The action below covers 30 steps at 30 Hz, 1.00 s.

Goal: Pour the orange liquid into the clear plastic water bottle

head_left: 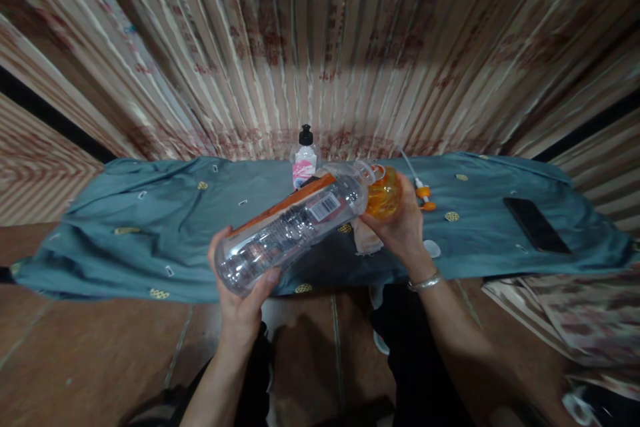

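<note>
My left hand (245,300) is wrapped around the base of a large clear plastic bottle (300,223) with a label and barcode. The bottle is tilted, its neck pointing up and to the right. In my right hand (407,230) is a small see-through orange bottle (385,197), held against the clear bottle's mouth. Whether the two mouths touch, and whether liquid runs between them, I cannot tell. Just right of that hand lies an orange and white pump head (424,193) with a thin tube. A white round cap (432,249) lies by my right wrist.
Behind the clear bottle stands a black-capped bottle (305,163) with a pink label. A pale cloth-like piece (367,239) lies under my hands. A dark phone (537,225) rests on the right of the green tablecloth (150,233). Pleated curtains (320,47) hang behind.
</note>
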Tool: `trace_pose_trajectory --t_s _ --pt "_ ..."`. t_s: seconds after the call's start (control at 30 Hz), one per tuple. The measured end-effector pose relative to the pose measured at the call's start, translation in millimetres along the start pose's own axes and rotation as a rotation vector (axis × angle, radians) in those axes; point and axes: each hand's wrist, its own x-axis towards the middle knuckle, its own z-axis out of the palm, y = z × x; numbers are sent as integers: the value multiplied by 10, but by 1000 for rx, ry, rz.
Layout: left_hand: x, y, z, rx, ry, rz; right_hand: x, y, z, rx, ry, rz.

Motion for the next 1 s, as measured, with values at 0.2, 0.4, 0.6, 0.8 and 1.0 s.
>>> trace_pose_trajectory --t_s 0.2,0.4,0.6,0.8,1.0 --pt "-14 10 -11 11 2 -3 10 -25 -3 35 -28 24" --pt "5 12 -55 29 17 -19 -28 -38 44 24 -1 31" --pt "20 24 -109 21 13 -38 -47 -12 107 18 1 27" --pt "18 32 -122 6 -6 -47 -62 8 148 -3 10 17" --pt "44 21 -139 7 -20 -40 -58 -11 147 -18 24 -12"
